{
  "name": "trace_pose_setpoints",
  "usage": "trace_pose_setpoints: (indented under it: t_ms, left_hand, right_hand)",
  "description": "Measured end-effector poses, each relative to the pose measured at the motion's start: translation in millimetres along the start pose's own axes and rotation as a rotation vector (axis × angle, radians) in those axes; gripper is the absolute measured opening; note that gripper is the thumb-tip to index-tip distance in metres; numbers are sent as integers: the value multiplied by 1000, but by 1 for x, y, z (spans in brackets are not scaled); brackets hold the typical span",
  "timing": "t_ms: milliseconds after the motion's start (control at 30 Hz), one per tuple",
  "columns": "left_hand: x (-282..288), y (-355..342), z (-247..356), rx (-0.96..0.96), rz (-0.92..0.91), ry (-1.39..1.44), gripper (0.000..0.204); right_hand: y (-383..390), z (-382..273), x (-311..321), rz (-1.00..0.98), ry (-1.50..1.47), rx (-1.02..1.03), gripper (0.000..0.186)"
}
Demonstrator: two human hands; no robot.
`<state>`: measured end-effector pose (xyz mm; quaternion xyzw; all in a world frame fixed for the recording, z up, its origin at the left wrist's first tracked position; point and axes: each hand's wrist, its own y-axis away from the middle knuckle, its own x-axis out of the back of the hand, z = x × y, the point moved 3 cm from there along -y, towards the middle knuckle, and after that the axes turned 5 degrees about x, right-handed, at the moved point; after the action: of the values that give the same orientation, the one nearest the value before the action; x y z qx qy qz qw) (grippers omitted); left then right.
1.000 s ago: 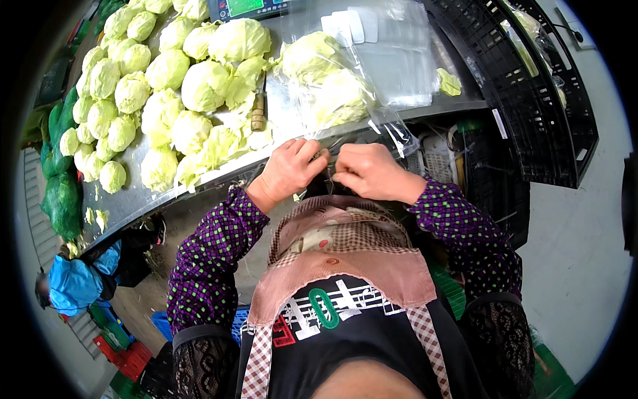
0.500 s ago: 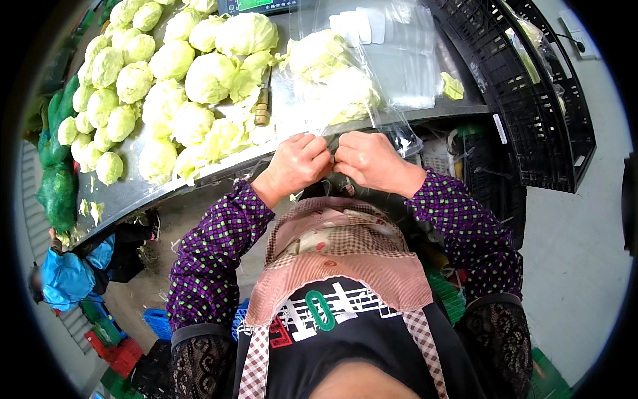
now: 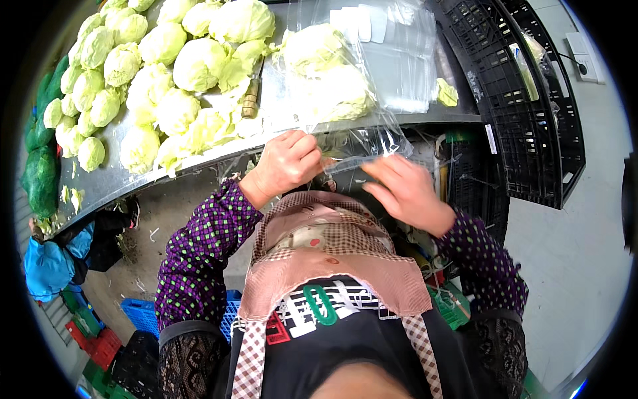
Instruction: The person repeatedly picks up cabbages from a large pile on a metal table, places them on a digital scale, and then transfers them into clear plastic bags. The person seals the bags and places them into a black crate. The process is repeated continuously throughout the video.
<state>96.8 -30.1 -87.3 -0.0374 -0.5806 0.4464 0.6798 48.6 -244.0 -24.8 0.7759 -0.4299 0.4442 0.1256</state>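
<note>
Pale green cabbage heads (image 3: pixel 332 93) lie inside a clear plastic bag (image 3: pixel 372 136) at the table's near edge. The open end of the bag hangs over that edge, toward me. My left hand (image 3: pixel 287 165) is closed in a pinch on the bag's rim. At the other end of the rim is my right hand (image 3: pixel 411 194), slightly blurred, with thumb and fingers apart; its fingertips are by the plastic. Left of the bag, a wooden-handled knife (image 3: pixel 250 100) lies on the table, its blade partly hidden by leaves.
Many loose cabbages (image 3: pixel 159 86) cover the left of the metal table (image 3: pixel 106 189). Flat clear bags (image 3: pixel 405 73) are stacked beyond the filled one, near a loose leaf (image 3: pixel 447 93). Black crates (image 3: pixel 525 106) stand at the right. Green net sacks (image 3: pixel 40 179) are far left.
My hands were together at the bag's mouth. The right has moved right and toward me, its fingers spreading, and the bag's rim now shows stretched between them. The view has shifted slightly.
</note>
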Motion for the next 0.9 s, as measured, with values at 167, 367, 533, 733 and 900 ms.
trace_pose_setpoints:
  t_ms: [167, 367, 533, 733, 900]
  left_hand:
    - [0, -6, 1, -44, -21, 32, 24]
    - [-1, 4, -4, 36, -7, -62, 27]
    - [-3, 14, 4, -97, -95, -7, 26]
    - [0, 13, 10, -4, -65, -178, 20]
    - [3, 13, 5, -98, -129, -165, 15]
  right_hand:
    - [-42, 7, -37, -7, 30, 194, 20]
    - [103, 30, -39, -600, 119, 177, 18]
    - [272, 94, 5, -1525, 392, -343, 28]
    - [-22, 74, 44, 28, 564, 330, 44]
    - [-40, 101, 21, -169, 619, 581, 7]
